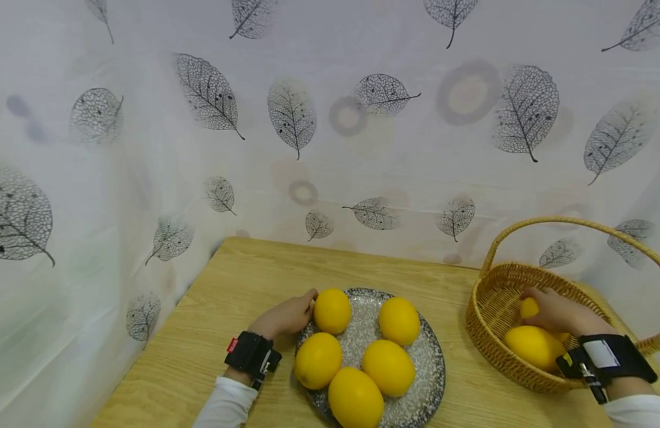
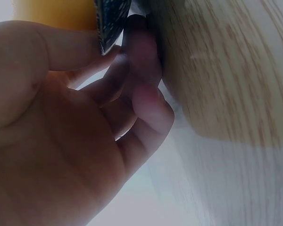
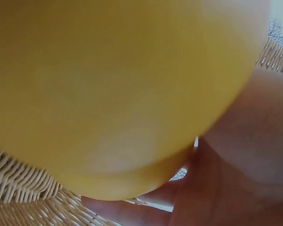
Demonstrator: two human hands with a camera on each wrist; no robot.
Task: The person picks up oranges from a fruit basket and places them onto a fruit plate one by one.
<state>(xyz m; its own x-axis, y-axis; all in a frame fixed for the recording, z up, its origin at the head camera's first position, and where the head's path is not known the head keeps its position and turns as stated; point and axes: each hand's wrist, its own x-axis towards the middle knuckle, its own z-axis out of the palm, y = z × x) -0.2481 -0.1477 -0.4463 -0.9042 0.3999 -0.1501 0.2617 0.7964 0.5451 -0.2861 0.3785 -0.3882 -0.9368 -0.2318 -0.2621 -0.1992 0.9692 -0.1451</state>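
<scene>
On the table, a speckled grey plate (image 1: 429,380) with a dark rim bears several yellow lemons (image 1: 389,368). My left hand (image 1: 288,315) grips the plate's left rim, the thumb lying over the edge and the fingers curled underneath, as the left wrist view shows. Inside the wicker basket (image 1: 487,333) at the right, my right hand (image 1: 555,312) holds a lemon (image 1: 529,307), mostly hidden by the fingers. Another lemon (image 1: 533,346) lies in the basket just in front of that hand; a lemon (image 3: 113,94) fills most of the right wrist view.
The basket's tall handle (image 1: 562,220) arches over the right forearm. Behind the wooden table (image 1: 287,261) hangs a pale curtain (image 1: 330,160) printed with leaves, which also runs along the left side. Bare tabletop lies between plate and basket.
</scene>
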